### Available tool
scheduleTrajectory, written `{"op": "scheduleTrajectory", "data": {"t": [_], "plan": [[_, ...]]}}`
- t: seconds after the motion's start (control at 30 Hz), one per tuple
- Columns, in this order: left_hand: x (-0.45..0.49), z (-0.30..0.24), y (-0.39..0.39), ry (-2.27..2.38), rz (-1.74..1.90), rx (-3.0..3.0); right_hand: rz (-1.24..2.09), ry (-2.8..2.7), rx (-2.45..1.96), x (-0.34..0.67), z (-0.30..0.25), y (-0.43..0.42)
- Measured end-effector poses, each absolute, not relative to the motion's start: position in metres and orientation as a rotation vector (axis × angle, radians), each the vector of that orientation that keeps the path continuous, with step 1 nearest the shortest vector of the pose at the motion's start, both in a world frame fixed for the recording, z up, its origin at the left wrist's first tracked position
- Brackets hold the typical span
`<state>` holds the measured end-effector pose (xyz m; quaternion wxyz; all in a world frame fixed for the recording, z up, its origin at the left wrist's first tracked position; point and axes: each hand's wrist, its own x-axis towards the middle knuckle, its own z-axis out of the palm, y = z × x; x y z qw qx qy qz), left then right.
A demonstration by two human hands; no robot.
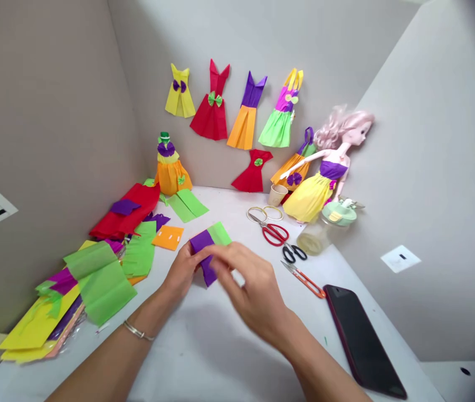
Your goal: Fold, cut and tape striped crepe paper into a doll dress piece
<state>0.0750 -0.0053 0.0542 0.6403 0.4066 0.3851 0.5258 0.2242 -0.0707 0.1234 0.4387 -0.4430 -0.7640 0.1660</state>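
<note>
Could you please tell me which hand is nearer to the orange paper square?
Left: the left hand is below and right of the orange paper square; the right hand is farther to its right.

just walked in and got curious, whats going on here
A person's left hand holds a strip of purple and green paper, with the right hand over it. Red-handled scissors lie on the white table. Paper dresses hang on the wall behind, beside a pink-haired doll.
</note>
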Motion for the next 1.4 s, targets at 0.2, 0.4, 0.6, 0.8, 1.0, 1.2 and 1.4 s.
{"op": "scheduleTrajectory", "data": {"t": [0.2,0.4,0.6,0.8,1.0,1.2,1.4], "plan": [[0.084,0.058,-0.019,0.952,1.27,1.254,0.35,-1.916,-1.256,0.242,0.095,-0.031],[0.09,0.055,-0.027,1.01,1.233,1.585,0.552,-1.886,-1.133,0.24,0.092,-0.035],[0.09,0.058,-0.029,0.97,1.231,1.607,0.549,-1.782,-1.127,0.239,0.091,-0.038],[0.09,0.058,-0.029,0.993,1.222,1.655,0.559,-1.85,-1.169,0.239,0.093,-0.039],[0.09,0.063,-0.032,0.945,1.169,1.694,0.593,-1.818,-1.243,0.239,0.095,-0.041],[0.086,0.062,-0.03,0.79,0.989,1.468,0.728,-1.678,-1.245,0.243,0.098,-0.042],[0.08,0.07,-0.025,0.783,0.981,1.432,0.849,-1.517,-1.22,0.245,0.104,-0.042]]}}
